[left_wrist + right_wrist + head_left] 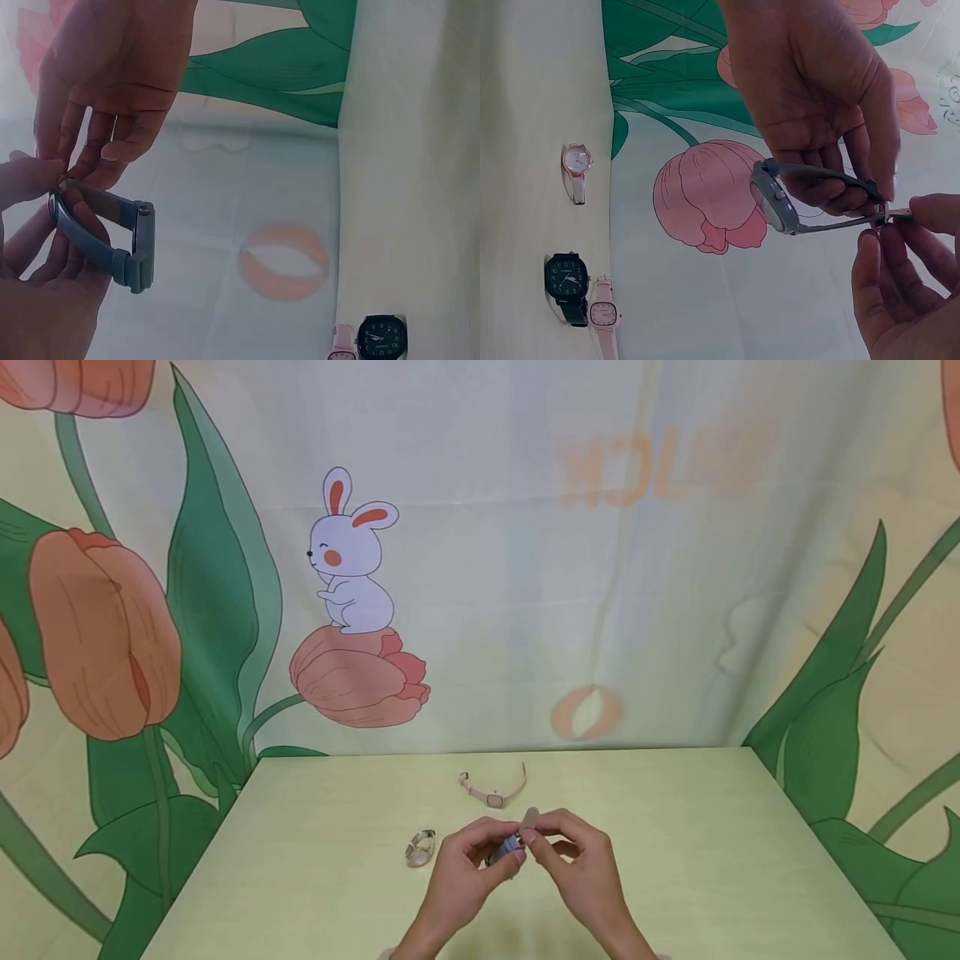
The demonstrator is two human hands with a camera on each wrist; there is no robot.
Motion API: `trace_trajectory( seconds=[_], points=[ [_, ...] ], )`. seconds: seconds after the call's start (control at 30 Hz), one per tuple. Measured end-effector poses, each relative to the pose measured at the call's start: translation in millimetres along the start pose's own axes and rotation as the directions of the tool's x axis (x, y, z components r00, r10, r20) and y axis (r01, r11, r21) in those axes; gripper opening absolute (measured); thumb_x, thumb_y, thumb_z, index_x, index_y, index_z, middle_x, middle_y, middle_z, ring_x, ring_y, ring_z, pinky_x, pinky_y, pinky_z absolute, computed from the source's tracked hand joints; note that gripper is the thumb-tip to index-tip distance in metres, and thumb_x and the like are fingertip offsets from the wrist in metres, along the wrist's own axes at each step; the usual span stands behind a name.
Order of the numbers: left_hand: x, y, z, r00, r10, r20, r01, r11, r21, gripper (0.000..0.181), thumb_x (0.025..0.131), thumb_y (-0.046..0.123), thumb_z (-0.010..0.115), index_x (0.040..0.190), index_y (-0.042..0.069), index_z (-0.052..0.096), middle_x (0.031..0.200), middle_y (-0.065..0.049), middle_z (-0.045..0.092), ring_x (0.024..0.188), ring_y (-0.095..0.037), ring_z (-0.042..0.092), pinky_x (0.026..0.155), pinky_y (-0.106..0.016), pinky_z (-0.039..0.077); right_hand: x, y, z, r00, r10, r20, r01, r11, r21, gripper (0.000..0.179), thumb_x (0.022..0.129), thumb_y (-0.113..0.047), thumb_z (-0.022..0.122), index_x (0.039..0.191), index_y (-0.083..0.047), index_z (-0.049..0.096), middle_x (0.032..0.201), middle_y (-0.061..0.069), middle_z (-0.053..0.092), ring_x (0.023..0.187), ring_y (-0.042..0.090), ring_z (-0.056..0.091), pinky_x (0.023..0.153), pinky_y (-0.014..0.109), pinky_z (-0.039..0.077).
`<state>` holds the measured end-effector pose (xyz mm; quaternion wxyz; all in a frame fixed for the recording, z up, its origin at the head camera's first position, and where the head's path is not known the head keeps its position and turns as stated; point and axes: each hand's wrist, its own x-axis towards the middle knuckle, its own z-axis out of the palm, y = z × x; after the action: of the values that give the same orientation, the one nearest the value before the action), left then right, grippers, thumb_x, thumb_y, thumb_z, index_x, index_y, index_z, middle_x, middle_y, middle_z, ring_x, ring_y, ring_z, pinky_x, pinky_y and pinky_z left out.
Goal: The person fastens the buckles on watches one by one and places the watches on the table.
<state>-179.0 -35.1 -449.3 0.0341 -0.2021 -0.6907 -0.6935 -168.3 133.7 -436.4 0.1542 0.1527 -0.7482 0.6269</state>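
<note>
Both hands hold a grey-blue wristwatch up in front of me, its strap bent into a loop. My left hand grips the strap near the buckle. Opposite it, my right hand pinches the strap end, whose pale tip stands up between the hands in the head view. Seen in the right wrist view, the watch case hangs at the far side of the loop, away from the fingers. In the left wrist view the fingers partly hide the buckle end.
A pink watch lies beyond the hands on the pale table. A rose-gold watch lies left of them. The right wrist view shows a black square watch beside the pink one. A printed curtain hangs behind the table.
</note>
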Motion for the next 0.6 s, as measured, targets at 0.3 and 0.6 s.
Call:
trace_trajectory(
  seconds=[0.3, 0.6],
  points=[
    [0.8, -1.2, -0.4, 0.997, 0.073, 0.014, -0.073, 0.997, 0.028, 0.02, 0.09, 0.01, 0.071, 0.108, 0.003, 0.072, 0.106, -0.017, 0.067, 0.097, -0.012, 0.065, 0.085, -0.022, 0.055, -0.7, 7.8, -4.5, 0.992, -0.108, 0.059, 0.109, 0.994, -0.009, 0.015, 0.093, -0.012, 0.068, 0.106, -0.016, 0.074, 0.101, 0.004, 0.069, 0.095, 0.014, 0.066, 0.071, 0.028, 0.058],
    [0.3, 0.6, -1.1, 0.997, 0.073, 0.01, -0.073, 0.997, 0.005, 0.02, 0.094, 0.012, 0.066, 0.108, -0.001, 0.071, 0.108, -0.019, 0.061, 0.097, -0.007, 0.065, 0.083, -0.021, 0.055, -2.1, 9.5, -7.7, 0.977, -0.185, 0.11, 0.195, 0.977, -0.085, 0.025, 0.091, -0.006, 0.069, 0.113, -0.016, 0.073, 0.111, 0.002, 0.07, 0.102, 0.013, 0.067, 0.073, 0.029, 0.059]
  ],
)
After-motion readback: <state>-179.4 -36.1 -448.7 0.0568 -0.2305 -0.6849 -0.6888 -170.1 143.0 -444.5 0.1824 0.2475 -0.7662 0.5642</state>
